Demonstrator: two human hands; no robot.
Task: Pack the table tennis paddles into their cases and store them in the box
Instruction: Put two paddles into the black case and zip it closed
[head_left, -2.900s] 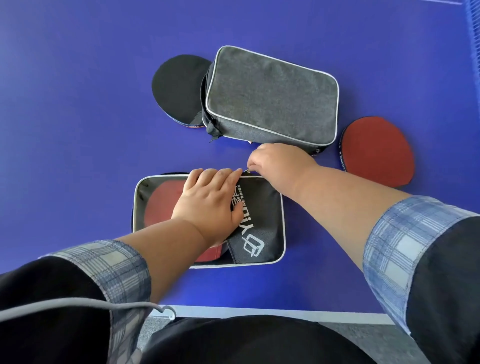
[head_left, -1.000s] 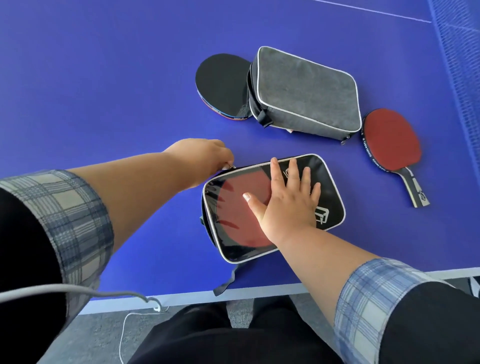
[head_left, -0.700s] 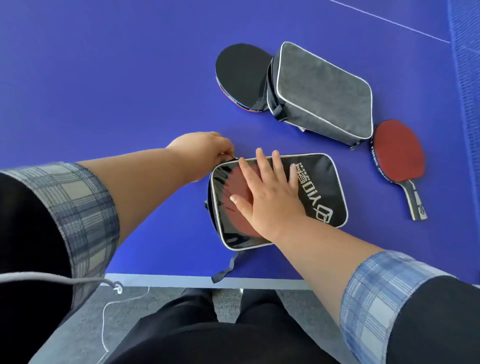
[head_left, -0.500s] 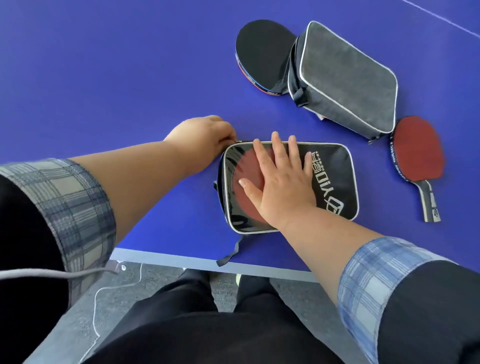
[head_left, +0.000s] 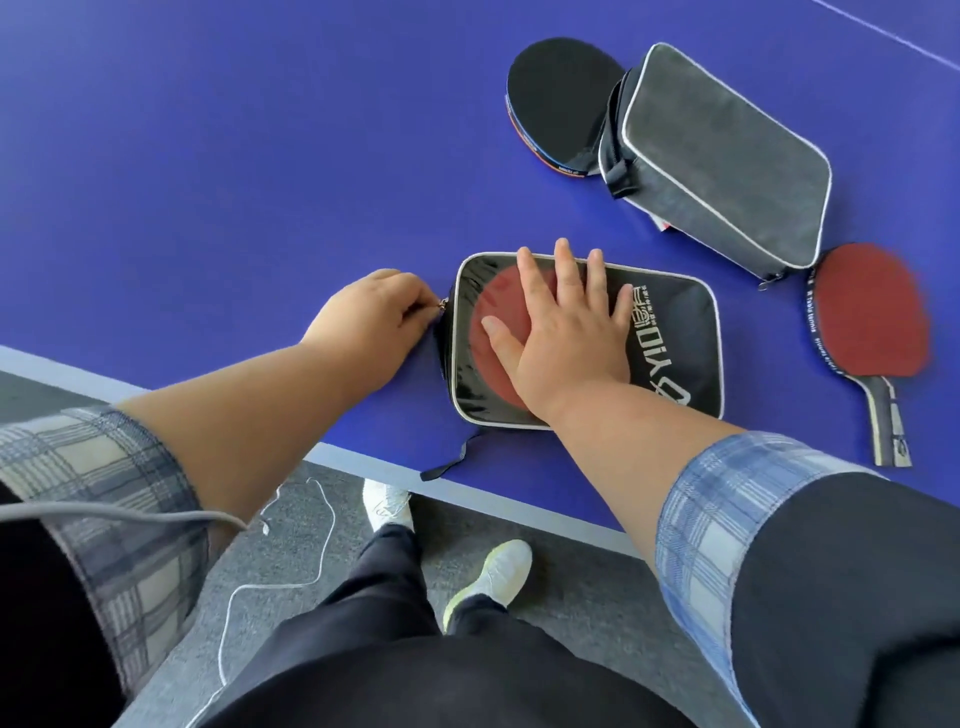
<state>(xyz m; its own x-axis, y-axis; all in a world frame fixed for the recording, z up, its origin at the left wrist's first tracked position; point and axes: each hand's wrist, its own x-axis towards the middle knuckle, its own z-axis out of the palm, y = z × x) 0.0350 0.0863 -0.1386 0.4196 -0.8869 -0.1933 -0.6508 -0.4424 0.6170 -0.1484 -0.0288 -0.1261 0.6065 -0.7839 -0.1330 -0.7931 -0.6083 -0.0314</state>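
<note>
Altogether two cases (head_left: 670, 338), three paddles (head_left: 867, 312)

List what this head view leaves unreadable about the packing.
- Zipper pull on the black case: hidden inside the left hand; how far it is zipped is unclear.
- Paddle in that case: partly covered by the right hand.
- Black paddle: handle hidden by the grey case.
- Red paddle: motion-blurred.
- The box: out of frame.

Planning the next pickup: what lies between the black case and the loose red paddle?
Head view: only bare blue table between black case and red paddle.
</note>
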